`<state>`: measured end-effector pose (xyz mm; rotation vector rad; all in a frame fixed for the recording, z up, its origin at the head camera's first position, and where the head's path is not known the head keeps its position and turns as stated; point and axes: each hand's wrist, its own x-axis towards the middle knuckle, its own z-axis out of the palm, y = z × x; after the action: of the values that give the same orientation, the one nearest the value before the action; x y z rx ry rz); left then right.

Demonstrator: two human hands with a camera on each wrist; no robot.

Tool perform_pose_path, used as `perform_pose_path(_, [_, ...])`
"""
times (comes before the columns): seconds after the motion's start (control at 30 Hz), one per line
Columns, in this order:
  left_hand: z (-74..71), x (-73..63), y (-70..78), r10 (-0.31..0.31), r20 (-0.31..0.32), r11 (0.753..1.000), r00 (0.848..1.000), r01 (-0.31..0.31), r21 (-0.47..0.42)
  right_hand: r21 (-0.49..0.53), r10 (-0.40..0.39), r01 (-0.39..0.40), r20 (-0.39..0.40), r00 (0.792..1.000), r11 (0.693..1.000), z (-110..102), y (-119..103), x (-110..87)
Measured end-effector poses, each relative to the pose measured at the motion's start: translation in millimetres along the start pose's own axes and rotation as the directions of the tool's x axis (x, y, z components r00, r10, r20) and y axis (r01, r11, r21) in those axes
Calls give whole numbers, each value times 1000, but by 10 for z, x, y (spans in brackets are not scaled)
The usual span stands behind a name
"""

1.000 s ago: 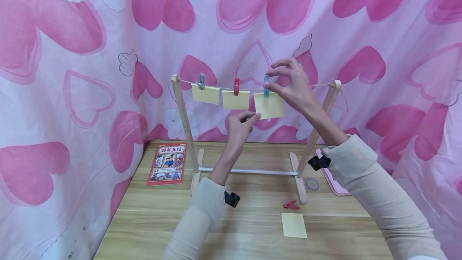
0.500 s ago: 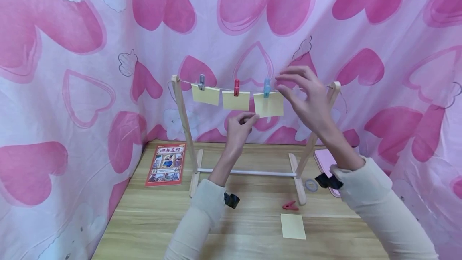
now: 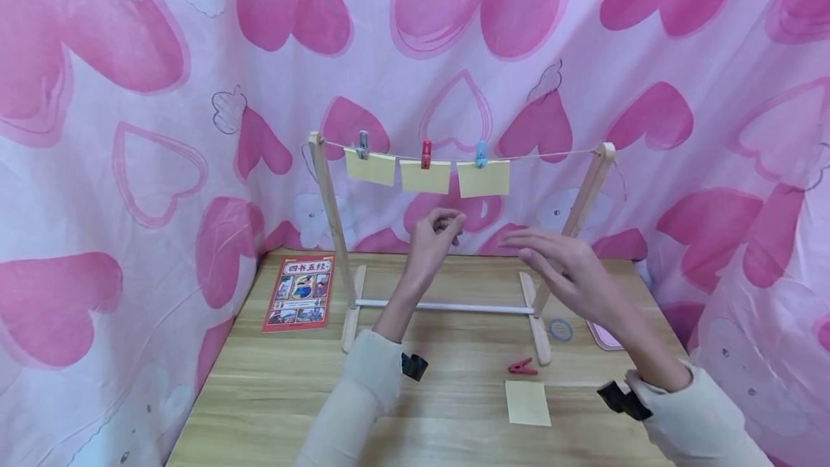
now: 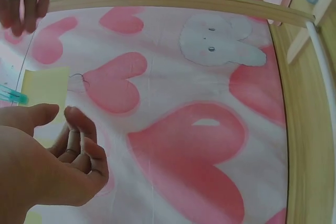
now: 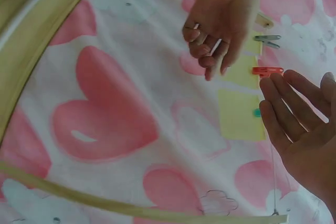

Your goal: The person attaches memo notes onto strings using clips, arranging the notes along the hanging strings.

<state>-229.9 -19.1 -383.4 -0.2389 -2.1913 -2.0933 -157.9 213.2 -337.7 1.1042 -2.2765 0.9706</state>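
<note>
Three yellow paper notes hang in a row from a string. A grey clothespin holds the left note, a red clothespin the middle note, and a blue clothespin the right note. Just below the notes is my left hand, fingers loosely curled and nothing in them; the left wrist view shows a gap between thumb and fingertips. My right hand, lower and to the right, has extended fingers and a bare palm. Neither hand touches a note.
A wooden frame with a white crossbar carries the string. On the table lie a red clothespin, a yellow note, a tape roll, a pink item and a red book.
My right hand has let go of the blue clothespin and come down to the right. My left hand has released the right note's lower corner and dropped slightly; the note now hangs free.
</note>
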Motion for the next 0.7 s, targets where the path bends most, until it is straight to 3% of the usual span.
perform_pose_path(0.13, [-32,-90,-135,63,39,991,997,-67,115,-108,11,-5,57,998,994,30,54,-221])
perform_pose_path(0.27, [-57,-255,-338,134,72,942,988,-149,300,-92,-19,28,97,995,995,60,170,-434])
perform_pose_path(0.4, [-38,-429,-650,274,91,823,957,-283,493,-71,-50,58,106,993,996,107,349,-666])
perform_pose_path(0.5, [-12,-570,-901,325,102,714,940,-315,626,-119,-29,40,97,995,992,159,465,-848])
perform_pose_path(0.63, [24,-746,-1242,287,130,648,949,-292,703,-166,14,-2,69,998,986,264,581,-1081])
perform_pose_path(0.67, [56,-718,-1539,305,139,616,942,-307,726,-170,14,-4,58,998,985,302,618,-1135])
perform_pose_path(0.7, [77,-750,-1692,304,151,615,941,-315,723,-173,20,-11,52,998,985,340,651,-1188])
